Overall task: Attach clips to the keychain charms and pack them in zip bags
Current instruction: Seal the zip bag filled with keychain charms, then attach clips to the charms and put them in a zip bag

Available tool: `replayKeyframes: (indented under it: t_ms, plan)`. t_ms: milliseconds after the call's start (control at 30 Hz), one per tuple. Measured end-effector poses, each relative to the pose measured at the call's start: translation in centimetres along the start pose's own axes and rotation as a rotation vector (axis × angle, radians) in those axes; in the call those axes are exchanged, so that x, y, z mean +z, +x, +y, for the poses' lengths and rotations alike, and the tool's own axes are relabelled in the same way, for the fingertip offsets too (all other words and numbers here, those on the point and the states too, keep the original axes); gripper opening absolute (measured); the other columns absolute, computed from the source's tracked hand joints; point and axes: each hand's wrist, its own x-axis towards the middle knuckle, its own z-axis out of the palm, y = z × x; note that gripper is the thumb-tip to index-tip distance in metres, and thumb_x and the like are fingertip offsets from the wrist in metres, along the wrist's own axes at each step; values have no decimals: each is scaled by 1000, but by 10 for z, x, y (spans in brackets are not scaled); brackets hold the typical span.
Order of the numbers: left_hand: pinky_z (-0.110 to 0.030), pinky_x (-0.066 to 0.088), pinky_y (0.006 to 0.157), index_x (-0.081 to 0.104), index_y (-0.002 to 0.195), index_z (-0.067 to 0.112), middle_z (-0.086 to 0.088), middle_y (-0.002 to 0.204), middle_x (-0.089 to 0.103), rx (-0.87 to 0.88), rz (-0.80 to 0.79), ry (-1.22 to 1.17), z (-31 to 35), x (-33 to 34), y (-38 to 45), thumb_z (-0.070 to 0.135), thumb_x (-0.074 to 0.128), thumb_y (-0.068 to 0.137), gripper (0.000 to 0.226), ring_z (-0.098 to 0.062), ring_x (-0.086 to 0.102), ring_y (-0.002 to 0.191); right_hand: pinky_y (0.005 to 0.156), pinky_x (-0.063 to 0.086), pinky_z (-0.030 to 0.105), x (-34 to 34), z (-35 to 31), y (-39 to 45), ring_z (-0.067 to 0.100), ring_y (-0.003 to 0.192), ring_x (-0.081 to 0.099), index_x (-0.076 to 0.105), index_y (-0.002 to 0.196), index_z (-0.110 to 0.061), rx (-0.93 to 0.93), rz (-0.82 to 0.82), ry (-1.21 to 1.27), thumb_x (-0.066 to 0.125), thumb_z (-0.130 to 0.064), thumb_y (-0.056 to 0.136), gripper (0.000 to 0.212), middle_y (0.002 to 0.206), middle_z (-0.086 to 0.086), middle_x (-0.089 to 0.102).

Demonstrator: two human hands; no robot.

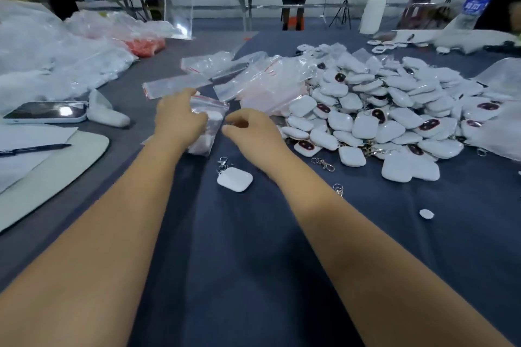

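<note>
Item, frame centre: zip bag (208, 124) holding charms, gripped by left hand (178, 118); right hand (248, 128) loosely curled, empty, beside it; advice: pinch the seal fully across.

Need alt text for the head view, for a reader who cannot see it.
The left hand holds a zip bag with white charms inside, the right hand beside it. A clipped charm lies nearer on the blue cloth, a charm pile to the right.

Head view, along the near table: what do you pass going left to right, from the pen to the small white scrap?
Black pen → clear zip bag gripped by left hand → lone white square charm → loose silver clip → small white scrap.
</note>
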Motion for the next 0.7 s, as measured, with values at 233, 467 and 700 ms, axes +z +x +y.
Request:
replayKeyframes:
  t_ms: [233,467,700]
  plan:
    - [-29,40,96,62,124,23,3,129,57,253,-91,-338,57,38,-30,-4,44,85,51,-28,54,119,76,50,39,-27,24,-32,19,85,59,68,86,-16,-153,34,-338,51,-15,91,18,89,0,68]
    - [-41,40,102,45,141,22,-11,137,53,111,-147,-33,85,76,-43,11,46,92,51,-33,47,125,78,51,38,-75,47,-56,16,83,59,72,87,-14,-75,144,-364,50,-14,89,22,87,-2,69]
    - [-25,25,50,31,57,20,11,48,29,103,66,-729,117,72,-69,31,49,98,46,-8,27,50,73,46,14,-92,56,-67,-1,77,59,65,100,-28,23,337,50,51,-19,96,17,86,-13,66]
